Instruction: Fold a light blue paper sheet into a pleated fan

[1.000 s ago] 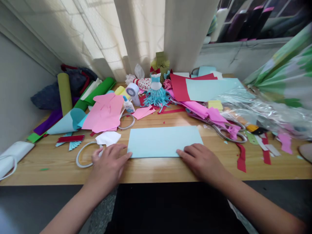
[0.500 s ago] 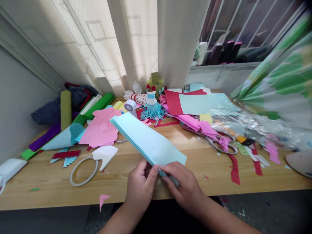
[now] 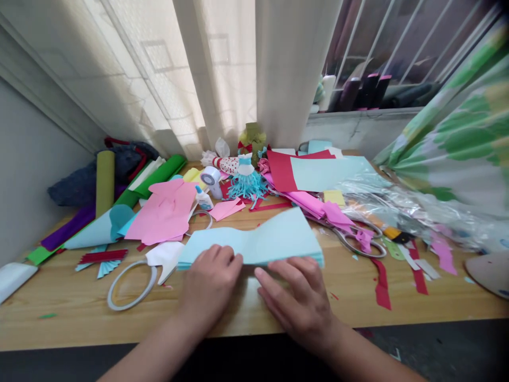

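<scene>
A light-blue folded paper [image 3: 278, 236] in several layers lies across the table in front of me, with a raised bend near its middle. My left hand [image 3: 212, 278] is closed over its near edge on the left; the thumb side is hidden. Along the right part of that edge, my right hand [image 3: 298, 294] touches the paper with fingers apart and partly stretched. A white scrap [image 3: 165, 258] and a roll of tape [image 3: 133, 286] lie left of my left hand.
Pink paper shapes [image 3: 163, 209], a glue bottle [image 3: 204, 199] and a fringed blue paper dress [image 3: 246, 180] stand behind. To the right are scissors [image 3: 374, 246], a utility knife [image 3: 397, 234], red strips [image 3: 382, 284] and clear plastic wrap [image 3: 429, 204]. Crepe rolls [image 3: 105, 183] lie left.
The folded paper has turned from a slant to lie crosswise and bends in the middle. My left hand has moved left along it; my right hand's fingers have loosened and spread.
</scene>
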Available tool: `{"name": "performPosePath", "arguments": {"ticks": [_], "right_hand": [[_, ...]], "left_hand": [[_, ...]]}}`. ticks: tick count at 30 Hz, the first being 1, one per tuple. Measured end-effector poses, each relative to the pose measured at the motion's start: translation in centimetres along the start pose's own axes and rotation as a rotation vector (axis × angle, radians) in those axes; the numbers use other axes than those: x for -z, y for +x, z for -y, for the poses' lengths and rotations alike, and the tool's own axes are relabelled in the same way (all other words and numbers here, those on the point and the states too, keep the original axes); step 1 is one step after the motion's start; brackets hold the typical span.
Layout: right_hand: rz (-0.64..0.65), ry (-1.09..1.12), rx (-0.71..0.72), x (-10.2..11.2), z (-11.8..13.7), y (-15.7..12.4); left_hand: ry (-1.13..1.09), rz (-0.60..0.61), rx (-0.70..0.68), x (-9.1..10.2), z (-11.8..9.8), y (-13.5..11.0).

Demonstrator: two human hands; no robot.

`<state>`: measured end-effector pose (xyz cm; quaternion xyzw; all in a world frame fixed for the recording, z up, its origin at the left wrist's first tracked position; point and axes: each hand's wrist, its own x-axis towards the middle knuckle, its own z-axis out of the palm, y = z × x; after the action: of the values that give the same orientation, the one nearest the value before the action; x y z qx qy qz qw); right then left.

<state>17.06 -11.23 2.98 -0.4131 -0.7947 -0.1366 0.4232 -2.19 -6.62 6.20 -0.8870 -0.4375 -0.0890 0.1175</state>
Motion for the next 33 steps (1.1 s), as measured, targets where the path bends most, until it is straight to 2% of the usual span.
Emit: {"name": "performPosePath", "arguments": {"ticks": [2,5,10,19,24,29,33], "right_hand": [[0.132,-0.073,-0.044,-0.6,-0.5,-0.9],[0.315,-0.027,-0.062,-1.5,-1.3,-2.4],[0.437,0.050,-0.111,-1.9,-2.4,-4.1],[0.648,0.049,-0.086,-1.2,-4.0,-4.2],[0.756,0.094,-0.065,-0.7,-5.0,-3.3],[0.913,0.220,-0.165,-0.7,-5.7,-1.6],[0.996,0.278,-0.230,-1.0,-6.2,-0.6]], "left_hand": [[-0.049,0.079,-0.028,-1.9,-1.0,-1.1],[-0.149,0.077,0.010,-4.2,-2.3,-2.6],[-0.276,0.047,0.038,-5.8,-2.8,-3.8],[-0.311,0.125,-0.083,-5.3,-1.3,-4.2],[-0.256,0.261,-0.089,-5.0,0.4,-3.8],[-0.278,0.410,-0.039,-4.8,2.2,-2.6],[-0.449,0.460,-0.077,-4.2,3.0,-1.9]]}}
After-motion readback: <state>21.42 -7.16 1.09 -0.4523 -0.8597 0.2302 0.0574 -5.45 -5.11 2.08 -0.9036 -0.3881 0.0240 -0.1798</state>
